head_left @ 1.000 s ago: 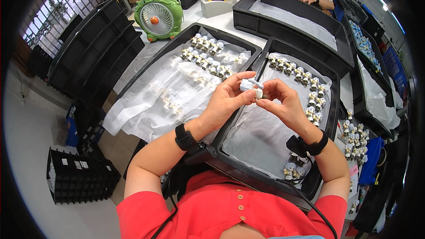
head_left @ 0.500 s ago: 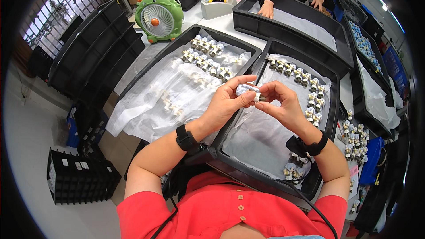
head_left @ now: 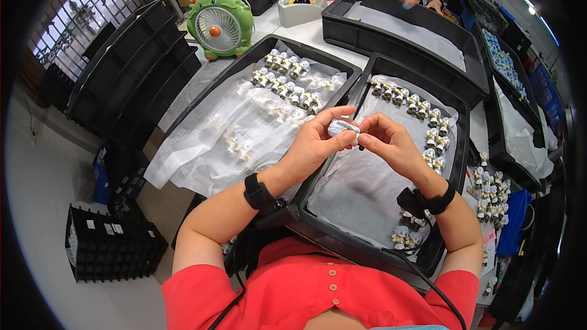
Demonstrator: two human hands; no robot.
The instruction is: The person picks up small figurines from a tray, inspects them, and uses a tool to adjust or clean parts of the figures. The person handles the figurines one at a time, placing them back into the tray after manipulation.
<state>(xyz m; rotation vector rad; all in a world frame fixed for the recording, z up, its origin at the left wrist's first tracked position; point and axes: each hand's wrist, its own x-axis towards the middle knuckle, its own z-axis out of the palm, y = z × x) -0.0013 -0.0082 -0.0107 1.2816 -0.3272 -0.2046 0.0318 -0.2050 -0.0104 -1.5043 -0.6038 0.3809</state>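
Caution, drop hazard: the figure [head_left: 340,127] is small, and only fingertips retain it. Should one hand slacken before the other is secure, it could slip, strike the left wall of the tray [head_left: 463,146] and fall to either side of it. Pressure hazard: an off-centre squeeze or twist could bend or mark the slender pale piece along its head. Snag hazard: the black cable [head_left: 441,291] runs across the near right corner of the tray; a wide sweep of the right arm could drag it over the corner figures [head_left: 402,236] and topple them. Airflow hazard: the fan [head_left: 219,32] stands beyond the tray, to its left. From here I cannot tell whether it runs; if so, a gust could lift the loose sheet [head_left: 183,153] left of the tray.

Position: the figure is held above the tray's left wall, well apart from the rows [head_left: 422,109] along the tray's far and right sides. It lies tilted, pale head toward the left hand [head_left: 313,145], body toward the right hand [head_left: 391,143]. The left fingers [head_left: 335,112] grasp the head between thumb and index. The right fingers [head_left: 374,120] grasp the body end; their exact contact is partly hidden.
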